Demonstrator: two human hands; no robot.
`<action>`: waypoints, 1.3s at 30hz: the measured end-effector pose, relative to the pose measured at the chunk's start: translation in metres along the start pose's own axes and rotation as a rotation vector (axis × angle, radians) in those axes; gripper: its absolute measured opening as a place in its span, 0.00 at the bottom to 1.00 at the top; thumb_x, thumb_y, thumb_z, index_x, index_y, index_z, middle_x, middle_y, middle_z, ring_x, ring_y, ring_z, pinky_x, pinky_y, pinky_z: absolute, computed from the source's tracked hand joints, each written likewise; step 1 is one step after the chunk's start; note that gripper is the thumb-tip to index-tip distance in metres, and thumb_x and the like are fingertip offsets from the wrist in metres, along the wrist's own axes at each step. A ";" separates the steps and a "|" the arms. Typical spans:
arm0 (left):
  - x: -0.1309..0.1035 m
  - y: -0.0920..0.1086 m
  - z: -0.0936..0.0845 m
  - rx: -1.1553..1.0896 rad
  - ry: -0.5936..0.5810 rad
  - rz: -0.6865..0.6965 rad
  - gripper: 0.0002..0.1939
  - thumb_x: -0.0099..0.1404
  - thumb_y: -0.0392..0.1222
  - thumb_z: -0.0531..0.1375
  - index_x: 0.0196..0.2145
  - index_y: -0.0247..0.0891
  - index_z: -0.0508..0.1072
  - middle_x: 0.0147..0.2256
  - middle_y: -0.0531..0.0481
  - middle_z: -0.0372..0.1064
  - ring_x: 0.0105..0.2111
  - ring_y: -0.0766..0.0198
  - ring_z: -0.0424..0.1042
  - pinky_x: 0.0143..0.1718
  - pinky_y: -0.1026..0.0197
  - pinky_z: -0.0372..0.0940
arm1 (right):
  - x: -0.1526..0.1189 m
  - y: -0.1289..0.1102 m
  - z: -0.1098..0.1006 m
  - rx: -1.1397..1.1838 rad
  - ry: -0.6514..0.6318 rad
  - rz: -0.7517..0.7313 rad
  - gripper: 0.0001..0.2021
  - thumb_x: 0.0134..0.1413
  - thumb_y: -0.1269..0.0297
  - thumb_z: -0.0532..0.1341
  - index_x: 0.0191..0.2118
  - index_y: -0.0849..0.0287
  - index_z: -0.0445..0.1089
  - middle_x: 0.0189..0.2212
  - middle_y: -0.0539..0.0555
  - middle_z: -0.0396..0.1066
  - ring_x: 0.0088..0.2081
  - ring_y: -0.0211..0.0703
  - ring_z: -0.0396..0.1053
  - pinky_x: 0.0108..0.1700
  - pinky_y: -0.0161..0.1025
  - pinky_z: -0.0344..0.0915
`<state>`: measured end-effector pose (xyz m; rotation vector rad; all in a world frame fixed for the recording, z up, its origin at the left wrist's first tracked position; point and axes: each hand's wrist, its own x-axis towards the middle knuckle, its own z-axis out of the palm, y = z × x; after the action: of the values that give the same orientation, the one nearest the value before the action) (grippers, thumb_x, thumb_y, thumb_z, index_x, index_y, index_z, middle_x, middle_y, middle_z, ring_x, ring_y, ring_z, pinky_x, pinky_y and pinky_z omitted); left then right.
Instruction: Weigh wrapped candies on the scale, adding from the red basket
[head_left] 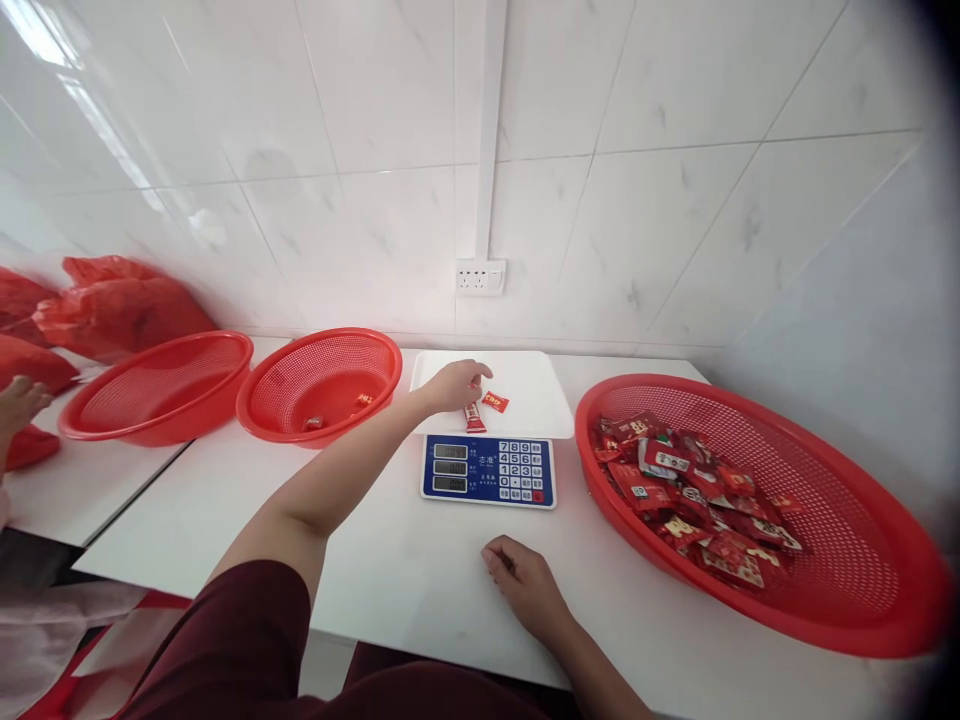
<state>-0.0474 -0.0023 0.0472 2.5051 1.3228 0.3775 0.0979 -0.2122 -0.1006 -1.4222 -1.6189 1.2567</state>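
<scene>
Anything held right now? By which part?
Left hand is at the far end of the long red packet; can't tell if gripped. Right hand: loosely curled, nothing visible in it.

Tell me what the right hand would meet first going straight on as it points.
Probably the scale: the right hand points across the table toward its front edge, though depth is unclear.

Left hand (456, 385) is at a red packet (474, 418) over the scale (487, 470), right hand (529, 585) curled nearby
</scene>
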 end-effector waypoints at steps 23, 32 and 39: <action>0.015 0.025 0.033 0.219 -0.106 -0.010 0.12 0.60 0.35 0.53 0.43 0.37 0.65 0.44 0.41 0.69 0.46 0.51 0.68 0.43 0.54 0.63 | -0.001 -0.004 -0.001 0.010 0.019 -0.001 0.12 0.54 0.57 0.52 0.26 0.57 0.65 0.22 0.48 0.63 0.24 0.39 0.61 0.28 0.36 0.58; 0.008 0.017 0.031 0.232 -0.126 -0.027 0.12 0.64 0.35 0.50 0.45 0.36 0.63 0.48 0.39 0.65 0.47 0.53 0.69 0.44 0.55 0.64 | -0.002 -0.002 -0.001 0.015 0.030 -0.023 0.12 0.54 0.57 0.53 0.25 0.56 0.66 0.21 0.48 0.64 0.25 0.41 0.62 0.29 0.38 0.58; -0.017 0.002 0.012 0.108 0.053 -0.100 0.10 0.66 0.39 0.49 0.45 0.42 0.61 0.45 0.44 0.68 0.43 0.54 0.69 0.37 0.58 0.63 | -0.003 -0.006 -0.003 0.030 0.022 -0.009 0.11 0.56 0.55 0.52 0.26 0.50 0.66 0.23 0.51 0.67 0.26 0.47 0.64 0.31 0.43 0.60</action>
<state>-0.0508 -0.0195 0.0353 2.5186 1.5214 0.3623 0.0991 -0.2144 -0.0939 -1.4038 -1.5836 1.2511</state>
